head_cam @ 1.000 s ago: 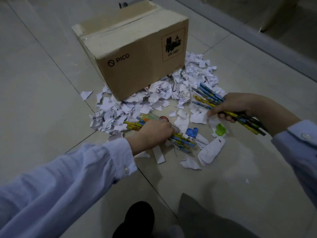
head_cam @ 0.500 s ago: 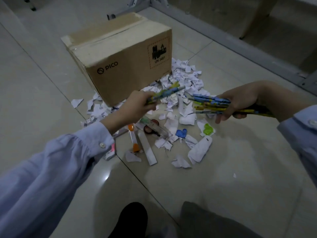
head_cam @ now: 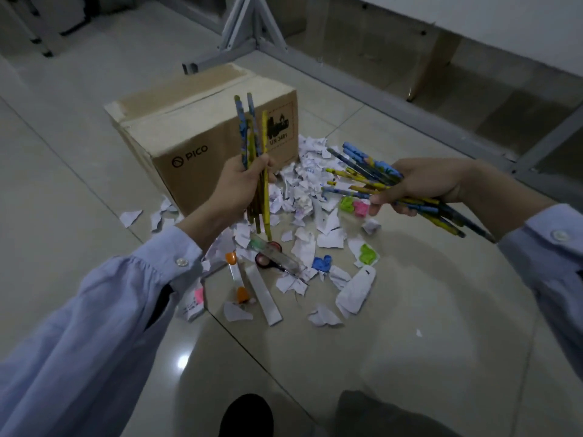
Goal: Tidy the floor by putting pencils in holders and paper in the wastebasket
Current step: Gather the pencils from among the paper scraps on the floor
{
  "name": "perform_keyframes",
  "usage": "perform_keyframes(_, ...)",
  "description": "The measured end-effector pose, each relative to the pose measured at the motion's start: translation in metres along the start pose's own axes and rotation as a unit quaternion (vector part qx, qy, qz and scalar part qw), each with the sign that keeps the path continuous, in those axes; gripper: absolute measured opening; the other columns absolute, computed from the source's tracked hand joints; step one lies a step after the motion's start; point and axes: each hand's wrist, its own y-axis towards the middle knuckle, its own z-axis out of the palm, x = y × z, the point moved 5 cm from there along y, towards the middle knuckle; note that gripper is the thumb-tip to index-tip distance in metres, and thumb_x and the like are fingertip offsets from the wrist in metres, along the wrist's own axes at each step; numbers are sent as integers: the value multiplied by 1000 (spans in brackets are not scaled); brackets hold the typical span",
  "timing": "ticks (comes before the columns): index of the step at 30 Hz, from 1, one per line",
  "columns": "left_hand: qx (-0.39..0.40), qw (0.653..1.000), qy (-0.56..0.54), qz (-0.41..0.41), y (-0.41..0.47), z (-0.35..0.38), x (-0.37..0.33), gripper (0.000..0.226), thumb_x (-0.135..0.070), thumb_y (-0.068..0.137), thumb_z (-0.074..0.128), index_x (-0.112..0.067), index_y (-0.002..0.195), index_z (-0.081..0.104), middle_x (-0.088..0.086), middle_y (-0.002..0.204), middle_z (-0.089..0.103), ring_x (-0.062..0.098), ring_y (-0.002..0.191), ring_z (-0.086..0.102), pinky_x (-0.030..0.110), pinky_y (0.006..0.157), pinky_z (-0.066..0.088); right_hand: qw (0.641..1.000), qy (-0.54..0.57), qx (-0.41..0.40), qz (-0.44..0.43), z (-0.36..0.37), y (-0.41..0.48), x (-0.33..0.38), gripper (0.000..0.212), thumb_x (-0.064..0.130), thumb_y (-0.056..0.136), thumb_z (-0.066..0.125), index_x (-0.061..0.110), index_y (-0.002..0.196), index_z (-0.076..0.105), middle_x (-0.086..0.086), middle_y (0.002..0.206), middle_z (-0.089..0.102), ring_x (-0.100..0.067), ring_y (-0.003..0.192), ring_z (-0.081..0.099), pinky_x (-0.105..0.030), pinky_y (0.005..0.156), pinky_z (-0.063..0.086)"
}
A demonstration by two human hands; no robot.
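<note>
My left hand (head_cam: 239, 187) is shut on a bunch of blue and yellow pencils (head_cam: 252, 134), held nearly upright in front of the cardboard box (head_cam: 202, 134). My right hand (head_cam: 426, 184) grips a second, fanned-out bunch of pencils (head_cam: 359, 175), their ends pointing left. Both hands hover above a heap of torn white paper scraps (head_cam: 303, 190) on the tiled floor. No pencil holder or wastebasket is in view.
On the floor below my hands lie scissors with red handles (head_cam: 268, 258), a clear ruler (head_cam: 277, 252), an orange-ended tube (head_cam: 236, 275), a white strip (head_cam: 263, 294), and green (head_cam: 367, 254), blue (head_cam: 321, 263) and pink (head_cam: 361, 207) erasers. A metal table frame (head_cam: 249, 36) stands behind the box.
My left hand picked its pencils off the floor, lifted them and turned them upright. My right hand rose with its bunch. The view tilted up.
</note>
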Motion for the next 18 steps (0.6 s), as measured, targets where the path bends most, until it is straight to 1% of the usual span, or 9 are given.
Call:
perform_keyframes(2, 16, 999, -30, -23, 1, 1, 0, 32, -25, 100, 43, -17, 77, 63, -4, 62, 63, -1, 56, 62, 22, 62, 48, 999, 11, -23, 18, -2, 1, 0, 39, 37, 77, 70, 0, 76, 61, -5, 48, 49, -14, 37, 43, -24, 42, 41)
perform_keyframes(4, 55, 991, -115, -50, 1, 7, -2, 29, -22, 100, 42, -11, 80, 61, -2, 59, 62, 12, 62, 68, 28, 61, 56, 998, 38, -35, 27, -4, 3, 3, 46, 44, 70, 74, 3, 86, 60, -4, 51, 46, -14, 38, 41, -23, 41, 39)
perform_keyframes(5, 69, 985, -146, -61, 0, 10, -3, 27, -20, 100, 42, -9, 82, 59, -3, 58, 62, 16, 60, 68, 28, 58, 57, 998, 49, -33, 29, -4, 3, 5, 46, 45, 67, 76, 6, 83, 58, -3, 50, 46, -14, 39, 41, -23, 42, 40)
perform_keyframes(8, 79, 973, -193, -98, 0, 20, -2, 21, -17, 100, 41, -8, 88, 56, -1, 65, 57, 13, 46, 56, 24, 48, 52, 996, 80, 0, 31, -1, 2, 12, 38, 41, 62, 79, 12, 64, 54, -2, 49, 47, -14, 40, 44, -23, 43, 42)
perform_keyframes(9, 83, 968, -209, -113, 1, 23, 0, 20, -17, 100, 41, -9, 89, 55, 0, 67, 52, 11, 43, 50, 24, 46, 48, 996, 89, 10, 30, 0, 2, 13, 35, 37, 63, 79, 10, 66, 56, -2, 48, 47, -14, 41, 45, -23, 43, 43)
perform_keyframes(11, 90, 960, -229, -135, 4, 28, 4, 17, -16, 101, 39, -10, 92, 52, -1, 67, 45, 8, 41, 39, 22, 42, 40, 993, 113, 18, 23, 1, 2, 14, 30, 28, 69, 75, 5, 85, 65, -2, 50, 47, -14, 43, 47, -23, 43, 44)
perform_keyframes(13, 91, 955, -240, -151, 7, 30, 7, 17, -17, 100, 39, -11, 91, 52, -2, 65, 42, 6, 40, 34, 19, 40, 36, 988, 152, 9, 10, 0, 2, 16, 26, 21, 79, 69, 12, 103, 68, -2, 53, 48, -13, 44, 48, -22, 44, 45)
perform_keyframes(16, 89, 947, -254, -174, 11, 35, 8, 21, -27, 99, 47, -16, 81, 51, -4, 61, 40, 6, 39, 32, 18, 38, 35, 974, 225, -21, -4, -4, -1, 19, 21, 17, 88, 62, 14, 109, 64, -1, 59, 51, -11, 45, 47, -22, 43, 44)
perform_keyframes(18, 85, 941, -267, -187, 13, 39, 4, 27, -35, 95, 53, -18, 74, 48, -5, 57, 38, 6, 38, 32, 18, 37, 34, 966, 253, -46, -21, -9, -5, 22, 23, 22, 85, 62, 15, 108, 61, 1, 60, 53, -8, 42, 44, -21, 41, 42)
